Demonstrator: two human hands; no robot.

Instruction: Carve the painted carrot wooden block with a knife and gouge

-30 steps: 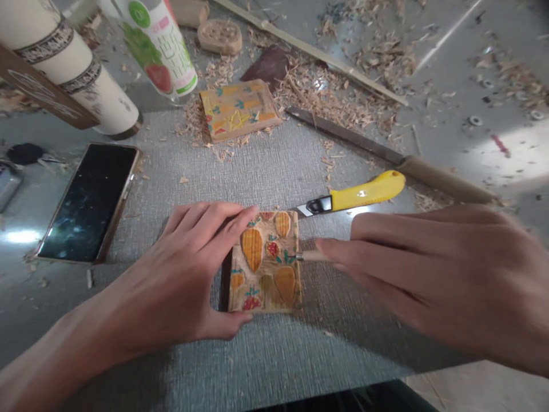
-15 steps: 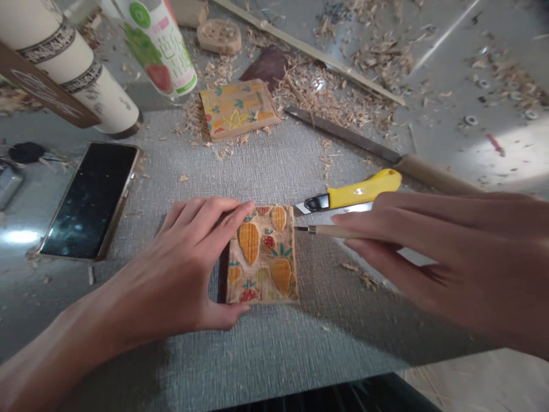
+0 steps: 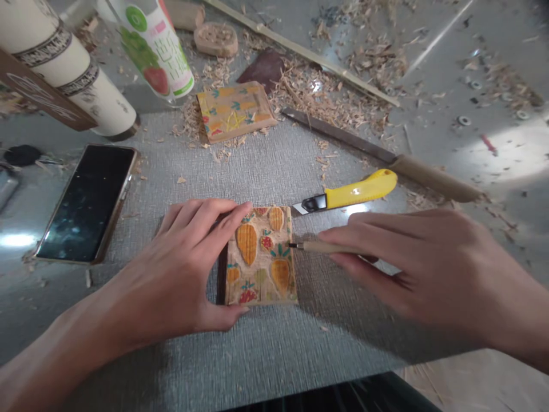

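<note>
A small wooden block (image 3: 261,257) painted with orange and red fruit shapes lies on a grey textured mat (image 3: 274,349). My left hand (image 3: 184,269) clasps the block's left side, thumb at its near edge and fingers over its far left corner. My right hand (image 3: 412,269) pinches a thin carving tool (image 3: 319,247) with a pale wooden handle. The tool's metal tip rests at the block's right edge.
A yellow utility knife (image 3: 351,194) lies just behind the block. Further back are a long chisel (image 3: 386,155), a second painted block (image 3: 234,110), wood shavings (image 3: 330,97), a printed bottle (image 3: 152,48) and a white cylinder (image 3: 68,71). A phone (image 3: 88,201) lies left.
The carving tool's tip lifted off the block to its far right corner, then came back down to the right edge. My left hand kept hold of the block.
</note>
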